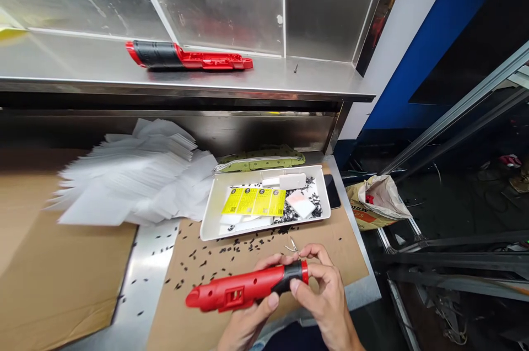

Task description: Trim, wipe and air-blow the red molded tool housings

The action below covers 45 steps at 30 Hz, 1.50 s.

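A red plastic tool housing with a black grip section (231, 291) lies level across both my hands, above the cardboard on the bench. My left hand (252, 318) holds it from below around the middle, thumb on the near side. At the black end, my right hand (324, 296) grips it between thumb and fingers. Small metal tweezers (292, 246) lie just beyond my fingers. A white tray (209, 213) stands behind, with yellow label sheets (254, 201), white foam pieces (301, 204) and many small black bits in it.
Another red and black housing (159, 55) rests on the metal shelf (314, 78). Stacked white sheets (136, 174) are at left, near a cardboard box (61, 279). Black bits litter the cardboard mat (347, 260). A phone (332, 191) and paper bag (378, 202) are at right.
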### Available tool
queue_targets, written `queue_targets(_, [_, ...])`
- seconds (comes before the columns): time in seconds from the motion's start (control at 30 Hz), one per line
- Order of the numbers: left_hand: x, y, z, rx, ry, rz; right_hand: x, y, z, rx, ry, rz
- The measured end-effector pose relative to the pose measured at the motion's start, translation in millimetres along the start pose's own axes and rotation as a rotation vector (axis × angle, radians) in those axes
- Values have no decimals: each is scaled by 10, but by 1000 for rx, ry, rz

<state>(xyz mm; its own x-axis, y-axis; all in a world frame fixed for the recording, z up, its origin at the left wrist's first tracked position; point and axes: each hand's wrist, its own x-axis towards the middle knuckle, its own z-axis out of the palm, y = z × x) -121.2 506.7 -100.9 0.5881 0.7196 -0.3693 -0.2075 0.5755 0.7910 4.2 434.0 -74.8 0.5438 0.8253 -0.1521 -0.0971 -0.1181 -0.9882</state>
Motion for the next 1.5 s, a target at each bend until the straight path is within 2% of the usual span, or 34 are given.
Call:
queue_targets(0.23, [18, -8, -26, 144, 28, 30, 43, 78, -59, 78, -30, -2])
queue_targets(0.4, [-29, 7, 40, 201, 70, 104, 63, 160, -60, 157, -44, 14])
queue_targets(0.53, [-94, 21, 102, 227, 88, 202, 67, 118, -30, 28, 0, 3])
queue_targets(0.6, [-100, 3, 86, 221, 109, 199, 59, 53, -14, -43, 9, -13])
queue_targets(0.67, [-79, -35, 30, 162, 126, 138, 39, -13, -18, -83, 2, -21])
queue_targets(0.73, [-37, -92, -56, 17, 83, 40, 9, -55, -54, -88, -28, -13])
queue_targets(0.8, [19, -165, -156, -180, -12, -29, -17, -59, -121, -76, -68, -12])
queue_targets(0.9, [110, -297, -300, -410, -156, -23, -31, -16, -221, -112, -53, -65])
queue_targets(0.97, [158, -379, -370, -496, -229, -3, -33, 12, -246, -175, 3, -116])
queue_targets(1.07, [185, -436, -407, -552, -272, -6, -55, 21, -196, -230, 56, -175])
queue_targets(1.13, [167, -399, -381, -548, -261, -18, -82, 18, -125, -249, 44, -194])
queue_targets(1.3, [83, -123, -202, -394, -174, -124, -94, 82, 21, -206, -144, -188])
queue_targets(1.4, [73, -2, -120, -335, -119, -138, -44, 151, 16, -190, -213, -201])
queue_targets(1.5, [103, 15, -123, -305, -88, -150, 13, 182, -47, -336, -207, -309])
